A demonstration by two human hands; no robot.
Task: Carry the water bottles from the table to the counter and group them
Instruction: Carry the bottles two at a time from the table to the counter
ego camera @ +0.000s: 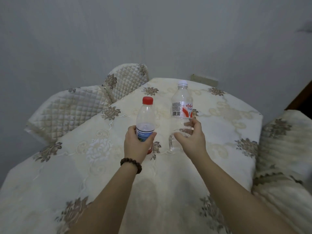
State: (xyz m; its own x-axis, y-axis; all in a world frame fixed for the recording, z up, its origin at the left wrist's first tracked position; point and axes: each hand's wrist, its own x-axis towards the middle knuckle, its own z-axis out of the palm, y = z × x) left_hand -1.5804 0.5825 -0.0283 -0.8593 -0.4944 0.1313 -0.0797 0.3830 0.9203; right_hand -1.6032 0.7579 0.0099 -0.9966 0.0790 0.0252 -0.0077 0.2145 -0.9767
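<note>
The bench (219,132) fills the lower part of the view, draped in a cream embroidered cloth with brown flowers, its far edge against a grey wall. Quilted chair covers (81,107) show off its far left corner, and another cover lies past its right edge. No counter is in view, so the carry must lead away from here.

Both bottles stand near the middle of the bench, toward the far edge, close side by side but not touching. Each is upright, its long axis vertical, cap on top. The red-capped bottle (145,119) is on the left; the white-capped bottle (181,105) is on the right and a little farther back.

Each bottle lies straight ahead of its own arm, so neither arm needs to cross. The left hand (136,144), with a bead bracelet (131,164) on its wrist, is wrapped around the lower label of the red-capped bottle, thumb on one side and fingers on the other. The right hand (190,137) curls around the clear lower body of the white-capped bottle, below its label; its fingers look loose, so whether that grip is fully closed is unclear.

Judging from this, the next move is a straight lift, both bottles kept vertical.
</note>
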